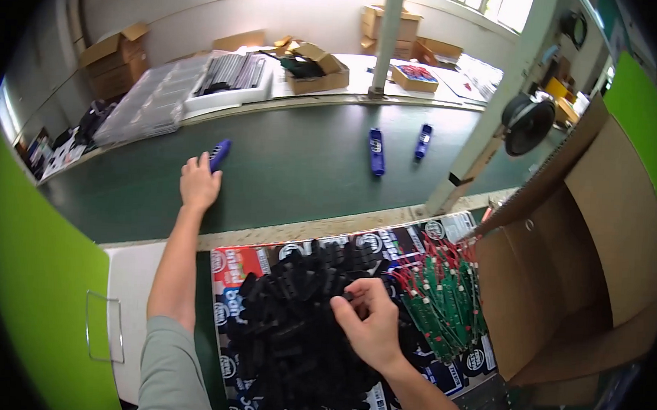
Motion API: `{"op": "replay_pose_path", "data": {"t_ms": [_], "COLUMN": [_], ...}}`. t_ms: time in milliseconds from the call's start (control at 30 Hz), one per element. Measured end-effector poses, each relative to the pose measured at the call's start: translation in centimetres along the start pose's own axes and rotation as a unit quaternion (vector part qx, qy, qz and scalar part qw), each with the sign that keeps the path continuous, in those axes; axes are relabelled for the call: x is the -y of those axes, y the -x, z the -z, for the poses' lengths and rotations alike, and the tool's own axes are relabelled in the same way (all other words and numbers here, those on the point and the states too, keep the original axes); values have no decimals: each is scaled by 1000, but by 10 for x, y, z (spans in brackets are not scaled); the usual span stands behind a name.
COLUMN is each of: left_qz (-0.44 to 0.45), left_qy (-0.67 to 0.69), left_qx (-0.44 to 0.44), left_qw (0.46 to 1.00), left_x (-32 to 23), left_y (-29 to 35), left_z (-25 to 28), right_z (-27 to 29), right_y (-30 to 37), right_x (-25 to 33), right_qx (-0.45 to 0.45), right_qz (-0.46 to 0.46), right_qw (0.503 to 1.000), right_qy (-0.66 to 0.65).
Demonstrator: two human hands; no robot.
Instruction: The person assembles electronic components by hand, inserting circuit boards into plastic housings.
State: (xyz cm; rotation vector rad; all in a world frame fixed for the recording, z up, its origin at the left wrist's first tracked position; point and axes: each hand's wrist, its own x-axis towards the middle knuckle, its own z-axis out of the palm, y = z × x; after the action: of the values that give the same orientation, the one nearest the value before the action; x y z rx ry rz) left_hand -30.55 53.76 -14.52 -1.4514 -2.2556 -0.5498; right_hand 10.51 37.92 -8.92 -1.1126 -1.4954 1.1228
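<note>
My left hand (198, 183), fingers spread flat, touches a blue plastic piece (220, 155) on the dark green belt (301, 166), left of centre. My right hand (367, 322) pinches a small black part over the black pile (292, 329), bottom centre.

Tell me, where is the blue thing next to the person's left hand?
In the head view, the blue piece lies on the dark green belt, upper left, at the fingertips of the left hand. Two more blue pieces lie farther right.

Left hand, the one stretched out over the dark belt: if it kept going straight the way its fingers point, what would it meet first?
The left hand would meet the blue part first; its fingertips already look to be touching it, though depth is unclear.
</note>
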Motion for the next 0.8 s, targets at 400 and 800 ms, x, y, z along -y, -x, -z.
{"op": "replay_pose_path", "data": {"t_ms": [400, 800], "left_qz": [150, 143], "left_qy": [612, 782], "left_qx": [208, 255], "left_qw": [748, 550], "left_x": [-25, -89], "left_y": [68, 238], "left_z": [101, 238], "right_z": [7, 11], "right_y": [-6, 0], "right_x": [-4, 18], "right_qx": [-21, 1], "right_qz": [7, 113], "right_qw": [995, 993], "right_qy": [-100, -28]}}
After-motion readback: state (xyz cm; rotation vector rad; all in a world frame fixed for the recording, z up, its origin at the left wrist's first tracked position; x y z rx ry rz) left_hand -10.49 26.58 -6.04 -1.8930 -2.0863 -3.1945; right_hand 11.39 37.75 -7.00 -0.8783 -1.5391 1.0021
